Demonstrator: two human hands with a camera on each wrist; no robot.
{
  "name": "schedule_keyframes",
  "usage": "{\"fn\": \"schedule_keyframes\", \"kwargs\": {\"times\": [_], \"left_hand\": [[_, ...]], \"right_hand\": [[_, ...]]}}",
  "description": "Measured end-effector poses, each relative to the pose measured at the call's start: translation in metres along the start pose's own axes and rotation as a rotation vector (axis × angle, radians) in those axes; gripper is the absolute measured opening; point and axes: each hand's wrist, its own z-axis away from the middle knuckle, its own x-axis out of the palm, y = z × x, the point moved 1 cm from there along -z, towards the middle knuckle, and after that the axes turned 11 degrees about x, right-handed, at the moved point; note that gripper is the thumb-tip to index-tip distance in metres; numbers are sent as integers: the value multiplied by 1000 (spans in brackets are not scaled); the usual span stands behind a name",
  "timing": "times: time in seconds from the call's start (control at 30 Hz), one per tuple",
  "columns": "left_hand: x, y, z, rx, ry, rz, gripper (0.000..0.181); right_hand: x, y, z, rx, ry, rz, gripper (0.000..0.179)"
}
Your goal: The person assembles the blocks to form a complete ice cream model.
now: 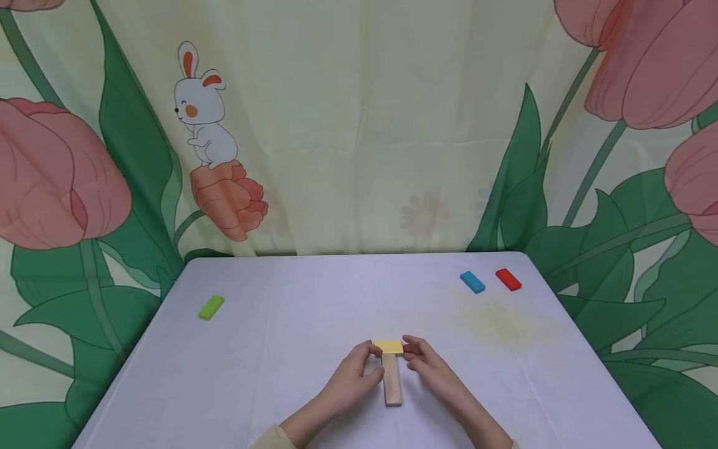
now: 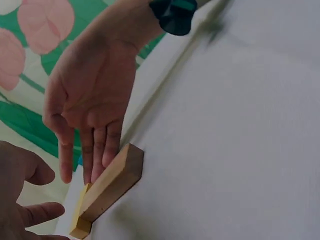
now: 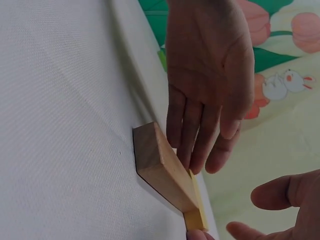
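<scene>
A plain wooden block (image 1: 392, 383) lies lengthwise at the table's near middle. Across its far end sits a yellow block (image 1: 389, 345), so the two form a T. My left hand (image 1: 353, 376) is at the left of both blocks, its fingers by the yellow block's left end and the thumb beside the wooden one. On the opposite side, my right hand (image 1: 439, 373) has its fingertips at the yellow block's right end. Seen from the left wrist, the right hand's fingers (image 2: 99, 150) hang mostly straight. Neither hand wraps around a block.
A green block (image 1: 211, 307) lies at the left of the white-covered table (image 1: 314, 293). Towards the back right are a blue block (image 1: 472, 282) and a red block (image 1: 508, 279). Behind the table hangs a curtain (image 1: 359, 137) printed with tulips and a rabbit.
</scene>
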Motion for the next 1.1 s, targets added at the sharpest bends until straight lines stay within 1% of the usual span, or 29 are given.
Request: {"fn": "schedule_keyframes", "kwargs": {"times": [0.13,0.23,0.33,0.47,0.6,0.7,0.87,1.1], "left_hand": [[1,-3,1,149,-70,-281,45],[3,-4,0,239,-111,-420,50],[5,-5,-1,310,-129,-500,51],[7,-8,-3,360,-128,-554,53],[7,-8,-5,387,-133,-608,53],[6,-6,-6,397,-147,-657,55],[5,-3,-7,387,-159,-705,55],[5,2,-7,368,-176,-740,56]], "right_hand": [[-2,2,0,-14,5,-2,51],[-4,3,-1,-25,17,0,47],[-6,3,-2,-25,30,-3,44],[-7,4,-4,-26,54,20,42],[-12,5,-10,-53,98,72,38],[-19,6,-15,-78,132,99,36],[-36,6,-24,-114,180,122,36],[-68,10,-43,-98,220,165,38]]}}
